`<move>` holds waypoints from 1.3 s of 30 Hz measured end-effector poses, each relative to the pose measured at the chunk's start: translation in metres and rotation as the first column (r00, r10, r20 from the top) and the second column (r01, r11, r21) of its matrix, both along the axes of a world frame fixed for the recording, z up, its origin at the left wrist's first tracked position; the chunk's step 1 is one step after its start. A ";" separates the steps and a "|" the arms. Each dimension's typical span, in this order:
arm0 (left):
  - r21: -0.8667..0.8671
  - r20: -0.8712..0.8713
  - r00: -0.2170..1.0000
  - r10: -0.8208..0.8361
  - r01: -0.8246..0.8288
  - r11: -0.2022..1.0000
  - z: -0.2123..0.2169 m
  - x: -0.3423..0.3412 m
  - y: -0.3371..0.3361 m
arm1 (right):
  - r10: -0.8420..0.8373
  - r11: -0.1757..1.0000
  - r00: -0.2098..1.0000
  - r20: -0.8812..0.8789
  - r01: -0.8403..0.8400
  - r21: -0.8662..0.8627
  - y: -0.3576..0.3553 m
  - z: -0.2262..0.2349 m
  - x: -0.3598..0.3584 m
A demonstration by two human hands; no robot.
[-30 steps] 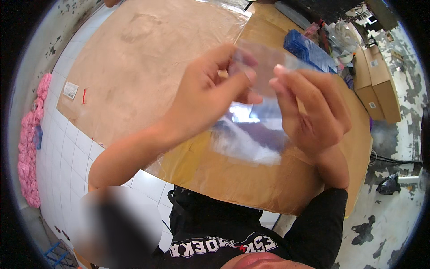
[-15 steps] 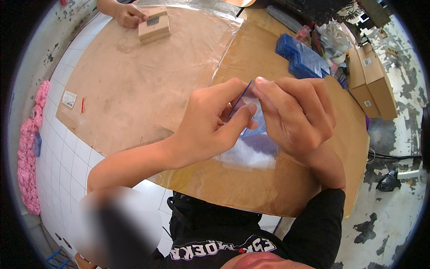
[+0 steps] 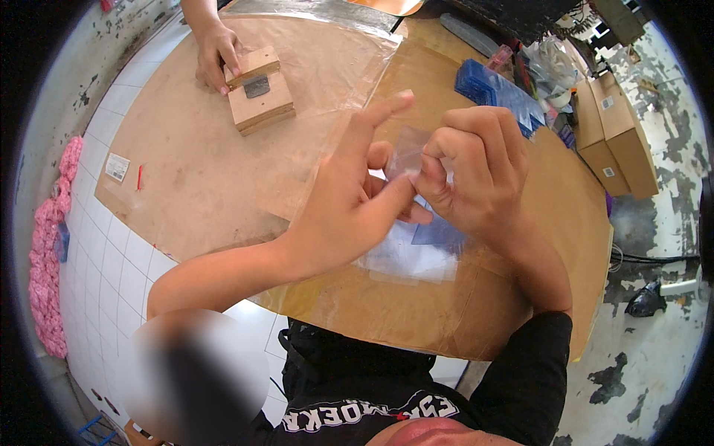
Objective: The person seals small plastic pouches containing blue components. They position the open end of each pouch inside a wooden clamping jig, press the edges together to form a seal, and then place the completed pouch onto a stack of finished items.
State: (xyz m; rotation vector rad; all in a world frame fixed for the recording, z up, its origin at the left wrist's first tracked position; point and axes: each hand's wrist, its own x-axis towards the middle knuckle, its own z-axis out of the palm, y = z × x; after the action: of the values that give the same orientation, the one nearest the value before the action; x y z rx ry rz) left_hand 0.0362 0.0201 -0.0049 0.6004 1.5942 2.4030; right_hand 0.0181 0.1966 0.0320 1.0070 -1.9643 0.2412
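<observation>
Midtable, both hands' fingers pinch a clear plastic bag (image 3: pixel 405 253); left hand (image 3: pixel 349 201), right hand (image 3: pixel 472 175); open cardboard leftward.

Both hands sat mid-worktop (image 3: pixel 223 193), left hand (image 3: pixel 349 215) and right hand (image 3: pixel 476 178) touching around a clear plastic bag (image 3: pixel 409 256), blocking the centre. Open brown paper lay to the left of them, free up to the wooden block (image 3: pixel 259 91) at the far edge, where another person's hand (image 3: pixel 216 56) rested on it. Right side tighter: blue stack (image 3: pixel 494 89) far right, cardboard boxes (image 3: pixel 613 126) beyond the edge. Near edge in front of the torso was open but narrow.
</observation>
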 end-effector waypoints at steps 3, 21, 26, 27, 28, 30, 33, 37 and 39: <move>0.024 0.087 0.994 -0.065 0.063 0.998 0.007 -0.013 -0.006 | 0.126 0.992 0.992 0.010 -0.126 -0.013 0.005 -0.002 -0.013; -0.499 0.192 0.965 -0.180 0.254 0.829 -0.007 -0.038 -0.010 | 0.330 0.806 0.923 0.198 -0.166 -0.567 0.065 0.040 -0.018; -0.657 -0.320 0.947 -0.023 -0.204 0.726 -0.002 -0.037 -0.018 | 0.350 0.931 0.664 0.661 -0.168 -0.325 0.036 0.012 -0.028; -0.592 -0.353 0.934 -0.054 -0.179 0.786 -0.006 -0.041 -0.020 | 0.343 0.933 0.600 0.723 -0.126 -0.337 0.029 0.007 -0.027; -0.525 -0.388 0.918 -0.080 -0.149 0.838 -0.010 -0.047 -0.021 | 0.337 0.935 0.529 0.779 -0.087 -0.345 0.020 0.003 -0.023; -0.490 -0.376 0.913 -0.161 -0.048 0.870 -0.005 -0.053 -0.022 | 0.368 0.917 0.470 0.802 -0.039 -0.398 0.014 -0.008 -0.020; -0.510 -0.241 0.942 -0.235 0.084 0.856 0.009 -0.057 -0.032 | 0.330 0.915 0.396 0.857 0.088 -0.393 0.016 -0.008 -0.023; -0.405 -0.257 0.964 -0.068 -0.044 0.913 0.020 -0.078 -0.059 | 0.317 0.927 0.138 0.938 0.165 -0.337 0.032 0.005 -0.053; -0.359 -0.292 0.956 0.024 -0.133 0.924 0.025 -0.096 -0.078 | 0.332 0.918 0.118 0.936 0.190 -0.349 0.040 0.002 -0.079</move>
State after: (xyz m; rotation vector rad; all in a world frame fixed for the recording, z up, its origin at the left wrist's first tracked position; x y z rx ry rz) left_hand -0.0595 -0.0579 0.0203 0.8424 2.1661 2.0416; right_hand -0.0609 0.2369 0.0342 0.6172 -2.8351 1.7738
